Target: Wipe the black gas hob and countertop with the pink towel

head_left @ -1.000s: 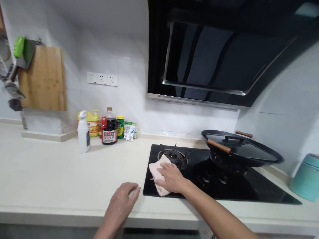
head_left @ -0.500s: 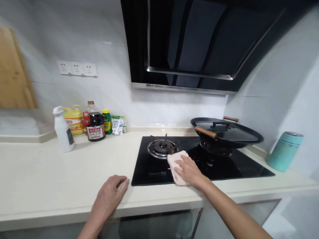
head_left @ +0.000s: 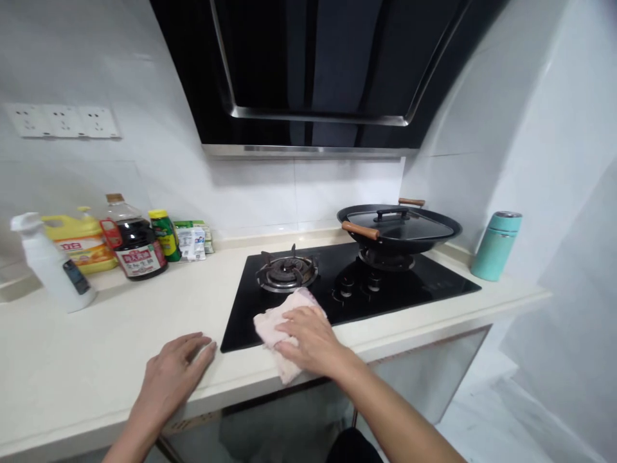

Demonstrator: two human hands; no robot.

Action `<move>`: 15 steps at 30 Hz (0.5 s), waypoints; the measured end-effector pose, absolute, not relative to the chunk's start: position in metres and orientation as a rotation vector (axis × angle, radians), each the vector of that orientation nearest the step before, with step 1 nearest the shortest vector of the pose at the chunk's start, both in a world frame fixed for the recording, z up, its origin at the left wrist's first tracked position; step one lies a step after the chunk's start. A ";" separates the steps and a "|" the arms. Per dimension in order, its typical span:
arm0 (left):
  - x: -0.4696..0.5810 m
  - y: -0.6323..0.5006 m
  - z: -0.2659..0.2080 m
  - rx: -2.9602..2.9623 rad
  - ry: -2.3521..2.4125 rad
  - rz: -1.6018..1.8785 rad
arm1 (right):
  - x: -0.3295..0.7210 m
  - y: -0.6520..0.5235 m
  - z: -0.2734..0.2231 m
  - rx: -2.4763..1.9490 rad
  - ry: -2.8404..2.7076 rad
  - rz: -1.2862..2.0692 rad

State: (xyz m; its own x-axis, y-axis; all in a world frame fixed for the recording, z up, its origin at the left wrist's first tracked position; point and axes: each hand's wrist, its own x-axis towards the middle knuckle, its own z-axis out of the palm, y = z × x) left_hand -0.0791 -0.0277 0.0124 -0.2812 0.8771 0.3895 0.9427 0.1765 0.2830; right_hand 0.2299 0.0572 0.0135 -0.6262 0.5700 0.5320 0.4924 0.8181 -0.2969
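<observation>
My right hand (head_left: 308, 337) presses a pale pink cloth (head_left: 272, 321) onto the front of the black glass gas hob (head_left: 419, 292). The cloth is bunched under the fingers, and its lower corner lies over the front strip of the counter. Just behind it is the left burner (head_left: 288, 272) with its pan support. My left hand (head_left: 171, 370) rests on the cream counter (head_left: 193, 296), left of the hob's front corner. It holds nothing, the thumb apart from the loosely bent fingers.
A lidded black wok (head_left: 409, 228) sits on the right burner, with two control knobs (head_left: 346, 286) in front. A turquoise flask (head_left: 496, 247) stands at the right. Along the left are a white spray bottle (head_left: 53, 263), a yellow jug (head_left: 84, 238) and a soy sauce bottle (head_left: 137, 241). The range hood (head_left: 308, 71) hangs above.
My right hand has slid the cloth leftward and toward the counter's front edge, uncovering the control knobs. The view has turned right. My left hand stays on the counter.
</observation>
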 end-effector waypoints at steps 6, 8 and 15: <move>-0.078 -0.026 0.014 -1.830 -2.265 -0.682 | 0.350 0.066 0.006 -1.157 -2.303 -0.021; -0.074 -0.027 0.015 -1.833 -2.246 -0.658 | 0.389 0.073 -0.001 -1.293 -2.279 -0.106; -0.057 -0.036 0.027 -1.879 -2.201 -0.559 | 0.514 0.107 -0.010 -1.920 -1.792 -0.311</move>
